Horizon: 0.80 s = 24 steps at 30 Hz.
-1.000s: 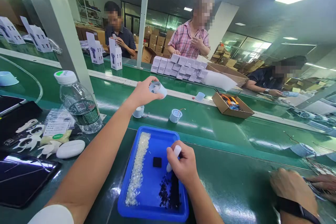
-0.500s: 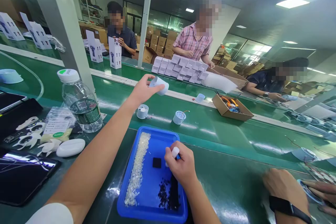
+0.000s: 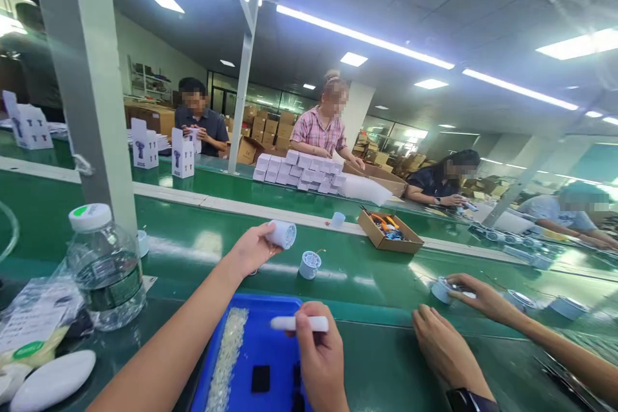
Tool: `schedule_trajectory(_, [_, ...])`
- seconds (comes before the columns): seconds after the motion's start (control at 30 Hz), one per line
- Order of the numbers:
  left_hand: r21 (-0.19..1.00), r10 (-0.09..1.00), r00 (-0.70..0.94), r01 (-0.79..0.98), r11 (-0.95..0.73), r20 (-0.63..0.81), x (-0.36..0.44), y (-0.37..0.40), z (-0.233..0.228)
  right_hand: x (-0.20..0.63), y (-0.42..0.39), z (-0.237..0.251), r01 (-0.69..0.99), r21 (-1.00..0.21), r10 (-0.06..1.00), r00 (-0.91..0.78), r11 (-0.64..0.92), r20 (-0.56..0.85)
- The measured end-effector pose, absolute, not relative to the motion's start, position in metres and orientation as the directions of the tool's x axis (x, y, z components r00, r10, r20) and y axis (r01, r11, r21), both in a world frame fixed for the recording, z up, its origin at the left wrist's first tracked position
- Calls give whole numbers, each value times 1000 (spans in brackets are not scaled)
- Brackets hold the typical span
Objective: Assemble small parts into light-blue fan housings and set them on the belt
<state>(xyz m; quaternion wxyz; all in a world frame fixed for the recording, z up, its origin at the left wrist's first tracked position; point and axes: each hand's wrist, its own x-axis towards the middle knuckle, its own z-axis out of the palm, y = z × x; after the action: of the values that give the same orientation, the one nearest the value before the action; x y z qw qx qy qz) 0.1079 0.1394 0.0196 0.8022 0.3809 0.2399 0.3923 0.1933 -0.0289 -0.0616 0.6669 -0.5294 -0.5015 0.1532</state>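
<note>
My left hand (image 3: 248, 251) grips a light blue cylindrical housing (image 3: 282, 234) above the green belt, its ribbed end facing right. Closed around a white pen-like stick (image 3: 299, 323), my right hand (image 3: 318, 351) hovers over the near right part of a blue tray (image 3: 279, 302). Along the tray's left side lie many small translucent pieces (image 3: 229, 360). A black square (image 3: 261, 378) rests in its middle, and black bits beside my right hand are partly hidden. Another light blue round part (image 3: 309, 264) with a thin wire stands on the belt beyond the tray.
A water bottle (image 3: 103, 270), plastic bags and a white oval object (image 3: 53, 381) sit at left by a grey post (image 3: 99, 77). A co-worker's hands (image 3: 449, 341) reach in from the right, one at a blue part. Farther off are a tool carton (image 3: 390, 235), stacked white boxes and several people.
The view has tilted up. My left hand has turned the housing so its ribbed end shows. The white stick now lies level in my right hand. The co-worker's hand has moved to a blue part.
</note>
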Motion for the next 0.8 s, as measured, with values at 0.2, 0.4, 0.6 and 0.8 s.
schedule_trajectory(0.2, [887,794,606,-338,314,-51,110,133,17,205,-26,-66,107,-894,624,681,435,385])
schedule_trajectory(0.4, [965,746,666,-189,184,-12,112,126,19,267,7,-48,168,-882,826,310,440,471])
schedule_trajectory(0.6, [980,713,701,-147,132,9,114,119,23,317,48,-22,219,-861,853,164,459,496])
schedule_trajectory(0.8, [988,739,674,-107,113,-12,115,114,25,266,14,-51,177,-870,789,366,461,493])
